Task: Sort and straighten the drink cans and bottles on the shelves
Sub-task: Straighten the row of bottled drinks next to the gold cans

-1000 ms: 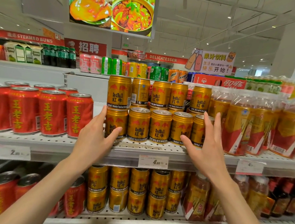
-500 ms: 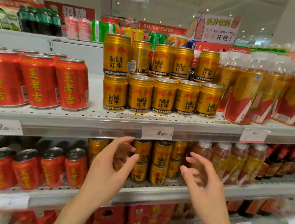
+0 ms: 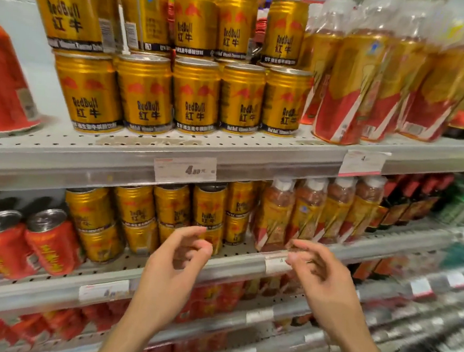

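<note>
Gold Red Bull cans [image 3: 194, 96] stand two tiers high on the upper shelf [image 3: 58, 158]. More gold cans [image 3: 171, 210] are stacked on the lower shelf [image 3: 231, 263], some leaning. My left hand [image 3: 174, 263] hovers in front of the lower gold cans with loosely curled fingers, holding nothing. My right hand [image 3: 320, 279] hovers at the lower shelf edge below the gold-and-red bottles [image 3: 306, 210], fingers loosely curled and empty.
Red cans [image 3: 51, 241] stand at the lower left, and one big red can [image 3: 3, 83] at the upper left. Shrink-wrapped gold-and-red bottles [image 3: 374, 76] fill the upper right. Dark bottles [image 3: 408, 202] stand at the right. Price tags [image 3: 185, 169] hang on the shelf rails.
Both hands left the upper-shelf gold cans and dropped to the lower shelf. The view moved down and closer. The fingers have curled in since half a second ago.
</note>
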Available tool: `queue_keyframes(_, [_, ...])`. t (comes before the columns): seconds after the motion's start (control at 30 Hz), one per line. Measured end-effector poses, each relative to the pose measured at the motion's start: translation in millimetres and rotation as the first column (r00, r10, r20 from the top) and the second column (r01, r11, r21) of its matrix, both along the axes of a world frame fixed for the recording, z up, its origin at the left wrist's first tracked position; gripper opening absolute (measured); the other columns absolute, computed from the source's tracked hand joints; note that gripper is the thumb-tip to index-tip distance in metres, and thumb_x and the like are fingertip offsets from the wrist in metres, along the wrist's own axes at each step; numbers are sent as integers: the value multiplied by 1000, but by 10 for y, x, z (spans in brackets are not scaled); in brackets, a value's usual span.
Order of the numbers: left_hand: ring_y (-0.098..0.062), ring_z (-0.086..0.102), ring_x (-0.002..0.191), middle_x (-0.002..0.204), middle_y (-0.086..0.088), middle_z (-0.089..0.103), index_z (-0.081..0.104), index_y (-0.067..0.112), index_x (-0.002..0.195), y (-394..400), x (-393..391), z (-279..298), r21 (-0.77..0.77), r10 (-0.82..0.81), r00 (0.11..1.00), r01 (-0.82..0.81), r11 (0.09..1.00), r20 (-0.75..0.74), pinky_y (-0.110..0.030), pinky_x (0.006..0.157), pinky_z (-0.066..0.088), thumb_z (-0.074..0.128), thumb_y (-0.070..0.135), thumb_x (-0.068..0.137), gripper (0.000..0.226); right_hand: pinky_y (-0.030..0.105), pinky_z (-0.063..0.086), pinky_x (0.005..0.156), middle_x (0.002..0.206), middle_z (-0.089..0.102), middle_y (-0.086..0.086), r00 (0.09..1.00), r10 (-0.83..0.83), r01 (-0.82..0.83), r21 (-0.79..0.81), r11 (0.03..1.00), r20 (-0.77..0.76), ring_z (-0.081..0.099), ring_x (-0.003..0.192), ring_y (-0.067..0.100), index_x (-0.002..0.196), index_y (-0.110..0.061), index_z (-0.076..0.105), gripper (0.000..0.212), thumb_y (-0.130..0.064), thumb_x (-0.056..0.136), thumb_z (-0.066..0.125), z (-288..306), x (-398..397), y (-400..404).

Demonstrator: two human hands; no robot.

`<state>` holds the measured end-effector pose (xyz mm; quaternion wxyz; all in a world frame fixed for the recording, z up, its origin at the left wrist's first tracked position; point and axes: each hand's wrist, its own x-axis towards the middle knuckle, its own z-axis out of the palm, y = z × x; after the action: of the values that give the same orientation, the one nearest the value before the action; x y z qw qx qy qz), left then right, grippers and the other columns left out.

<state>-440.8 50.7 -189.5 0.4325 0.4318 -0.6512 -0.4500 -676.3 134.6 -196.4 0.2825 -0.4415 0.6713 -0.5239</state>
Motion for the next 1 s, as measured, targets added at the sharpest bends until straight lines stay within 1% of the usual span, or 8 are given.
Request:
queue_keyframes(0.07, [-11,68,89,94,12,71,66,37,108,44,-237,9,3,14,1000,-15,1000,6,-31,84,55,66,32,91,18,37,55,78,91,71,8,1000,9,-9,-8,1000,8,66,86,25,111,-34,65,17,-32,94,67,5,-244,10])
queue_keyframes(0.13, [-11,68,90,94,12,71,66,37,108,95,-537,30,9,31,999,-31,999,6,-33,86,55,66,34,91,17,34,55,75,87,71,3,1000,26,-26,-9,1000,16,66,85,24,110,-34,64,15,-30,95,66,26,-529,13])
queue_keyframes(0.23, [-9,68,89,93,13,72,66,37,107,184,-1060,109,-20,66,998,-66,998,-1,-32,87,55,67,32,91,17,33,54,75,90,71,9,999,52,-52,-12,999,11,66,82,22,109,-32,65,14,-30,95,65,93,-997,17])
queue_keyframes(0.4, [-9,69,87,90,12,72,66,32,111,316,-1769,299,-78,70,997,-68,995,13,-28,85,54,67,27,92,20,34,58,77,88,72,-1,993,108,-109,-9,994,-50,69,81,14,109,-35,65,14,-36,95,65,256,-1660,32])
queue_keyframes(0.57, [-12,68,91,95,9,72,65,35,112,412,-2068,435,-105,78,997,-79,991,-5,-31,85,55,66,28,92,21,21,57,76,91,72,-6,981,159,-165,-38,986,-113,68,82,6,107,-39,65,14,-34,94,67,412,-1968,20])
queue_keyframes(0.77, [-9,67,89,94,12,71,67,36,106,369,-2172,693,-200,101,994,-105,974,-28,-15,77,51,67,25,92,18,14,52,73,88,70,-14,965,129,-154,-96,983,-228,65,83,2,105,-37,67,14,-30,93,68,688,-2090,2])
queue_keyframes(0.9, [0,66,93,97,22,70,65,40,106,289,-2149,994,-357,154,988,-147,922,-10,-12,76,50,67,29,91,19,10,50,75,90,71,-19,918,70,-144,-163,976,-390,65,89,-2,108,-39,67,17,-31,93,68,1063,-2093,-55])
queue_keyframes(1.0, [2,63,100,102,24,66,61,38,113,181,-2118,1275,-534,228,973,-209,819,-30,-13,79,51,68,28,90,25,9,51,77,96,70,-19,867,31,-170,-236,957,-498,64,92,-4,115,-35,65,21,-30,94,67,1407,-2039,-138])
